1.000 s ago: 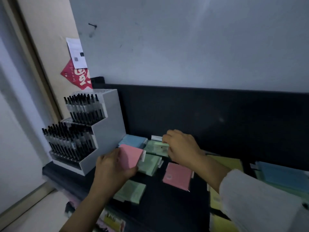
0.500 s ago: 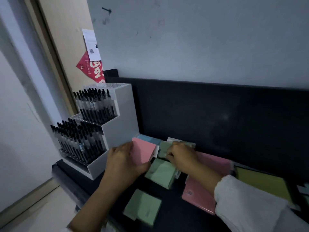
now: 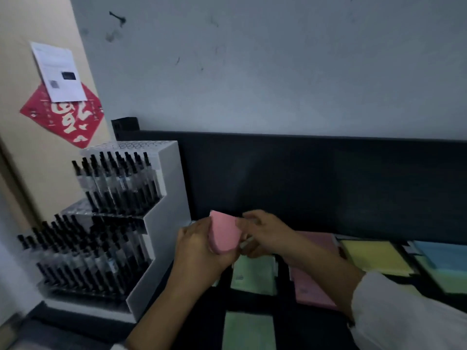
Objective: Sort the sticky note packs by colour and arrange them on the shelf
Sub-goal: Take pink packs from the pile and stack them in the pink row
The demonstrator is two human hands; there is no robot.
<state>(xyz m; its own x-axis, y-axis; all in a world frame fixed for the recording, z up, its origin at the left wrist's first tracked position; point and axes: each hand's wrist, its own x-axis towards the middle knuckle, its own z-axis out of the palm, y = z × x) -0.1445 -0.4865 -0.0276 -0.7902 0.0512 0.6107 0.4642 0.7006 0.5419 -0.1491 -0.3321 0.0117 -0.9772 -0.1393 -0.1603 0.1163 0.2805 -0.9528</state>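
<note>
Packs of green notes (image 3: 252, 274) lie flat on the black shelf (image 3: 288, 327); just above them the left hand (image 3: 199, 248) grips a pink pack (image 3: 225, 234), whose right edge the right hand (image 3: 262, 233) pinches.

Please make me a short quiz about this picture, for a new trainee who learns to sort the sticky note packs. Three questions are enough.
1. True or false: the left hand holds a green pack.
2. Where does the white pen stand stand? A) at the left end of the shelf B) at the right end of the shelf C) on the floor
3. What colour is the front pack, nearest the bottom edge of the view?

Key: 1 false, it holds the pink pack. 2 A. 3 green.
</note>
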